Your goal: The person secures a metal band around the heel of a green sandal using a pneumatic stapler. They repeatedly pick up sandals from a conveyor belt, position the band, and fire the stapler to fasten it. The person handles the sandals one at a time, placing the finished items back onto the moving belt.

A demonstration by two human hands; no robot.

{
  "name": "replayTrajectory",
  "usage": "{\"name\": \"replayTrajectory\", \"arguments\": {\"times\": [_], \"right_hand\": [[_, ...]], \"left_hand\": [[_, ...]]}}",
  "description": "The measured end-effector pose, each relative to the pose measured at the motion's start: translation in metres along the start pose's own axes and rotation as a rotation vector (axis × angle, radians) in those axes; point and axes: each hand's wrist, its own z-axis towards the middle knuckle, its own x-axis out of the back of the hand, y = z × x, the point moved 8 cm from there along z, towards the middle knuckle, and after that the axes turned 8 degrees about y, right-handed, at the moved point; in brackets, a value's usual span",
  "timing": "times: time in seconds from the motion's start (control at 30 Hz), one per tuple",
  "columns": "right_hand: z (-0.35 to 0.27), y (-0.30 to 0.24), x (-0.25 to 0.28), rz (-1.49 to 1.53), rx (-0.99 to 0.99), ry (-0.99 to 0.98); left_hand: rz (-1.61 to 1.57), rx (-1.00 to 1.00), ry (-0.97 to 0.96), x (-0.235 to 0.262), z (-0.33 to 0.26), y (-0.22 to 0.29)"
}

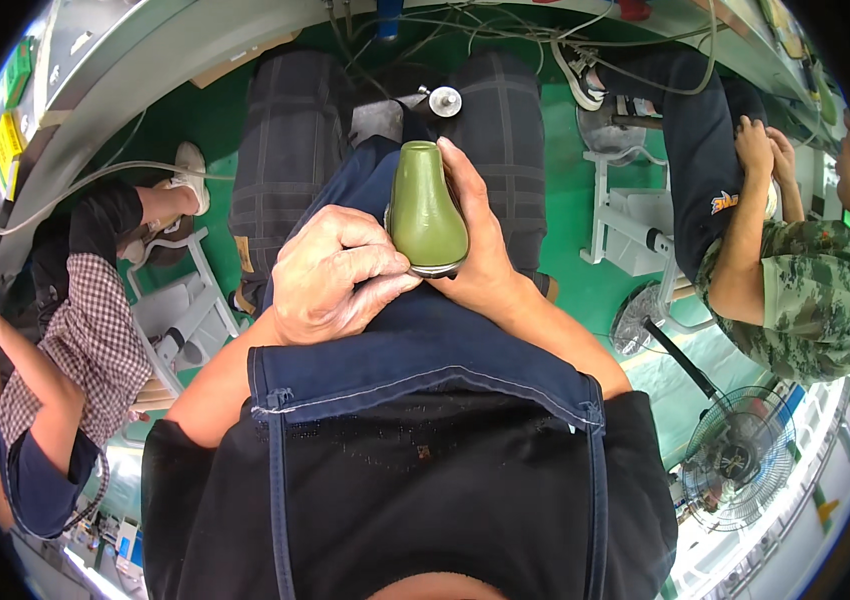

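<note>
Two hands work a green pear-shaped piece (426, 208) over a denim apron (425, 350): right hand (482, 250) cradles it, left hand (330, 275) pinches its base rim. Steady support helps.

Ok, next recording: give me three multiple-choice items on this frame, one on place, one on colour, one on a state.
1. Where is the pear-shaped object?
A. On the floor
B. Held over the person's lap
C. On the fan

2. What colour is it?
A. Olive green
B. Red
C. White

3. How does the right hand stand?
A. Resting open on a knee
B. Wrapped around the object's side
C. Out of view

Answers: 1 B, both hands keep it above the dark blue apron. 2 A, its smooth surface is olive green. 3 B, its palm cups the object, while the left hand pinches at its wide base.
</note>
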Motion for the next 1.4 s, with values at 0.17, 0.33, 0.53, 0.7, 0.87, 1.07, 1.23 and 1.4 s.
{"name": "replayTrajectory", "arguments": {"times": [0.17,0.33,0.53,0.7,0.87,1.07,1.23,1.4], "right_hand": [[-0.005,0.006,-0.003,0.026,-0.042,-0.021],[-0.006,0.003,-0.005,0.071,-0.069,-0.014],[0.0,-0.007,-0.001,0.011,-0.018,0.029],[-0.001,0.006,-0.003,0.057,-0.147,-0.02],[0.007,-0.005,-0.003,0.021,-0.11,0.0],[0.004,0.015,-0.005,0.131,-0.318,-0.026],[0.008,0.023,-0.012,0.263,-0.484,-0.015],[0.008,0.026,-0.011,0.118,-0.433,-0.009]], "left_hand": [[-0.013,0.007,-0.012,-0.002,0.001,0.0],[0.004,0.01,-0.05,-0.003,-0.003,0.0],[0.045,0.027,-0.025,-0.004,-0.001,0.002],[0.013,0.096,-0.069,-0.005,-0.005,-0.011],[-0.149,0.235,-0.021,-0.015,0.003,-0.04],[-0.088,0.1,-0.19,-0.036,0.019,-0.045],[-0.062,0.131,-0.103,-0.042,0.024,-0.055],[-0.188,0.345,-0.046,-0.045,0.022,-0.062]]}}
